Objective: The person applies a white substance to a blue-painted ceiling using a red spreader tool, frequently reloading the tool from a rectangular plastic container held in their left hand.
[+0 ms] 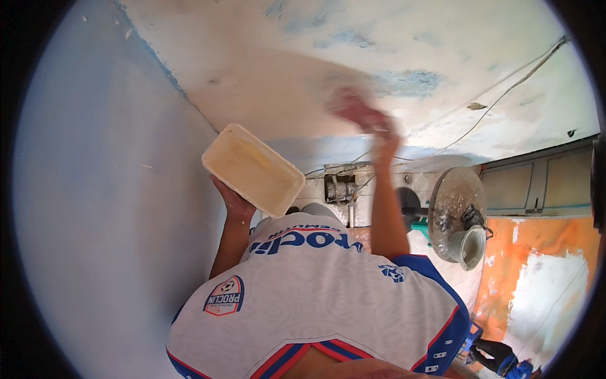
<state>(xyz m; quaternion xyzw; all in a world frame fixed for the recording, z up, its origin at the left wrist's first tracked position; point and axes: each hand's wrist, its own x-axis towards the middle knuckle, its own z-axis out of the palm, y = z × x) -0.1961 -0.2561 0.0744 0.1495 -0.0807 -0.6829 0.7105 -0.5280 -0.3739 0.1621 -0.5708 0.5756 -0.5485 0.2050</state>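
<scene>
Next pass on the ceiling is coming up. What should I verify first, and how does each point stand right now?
1. Tub grip: ok. The left hand holds the cream tub from beneath, tilted.
2. Tub contents: cannot tell. The inside looks pale yellow, but the amount is unclear.
3. Right hand: cannot tell. It is raised at the ceiling and is too blurred to show any tool.
4. Ceiling finish: not ok. It is patchy, with blue stains showing.
5. Loose cable: ok. It runs to the right, apart from the right hand.
6. Spattered fan: cannot tell. It is close beside the right forearm.
</scene>
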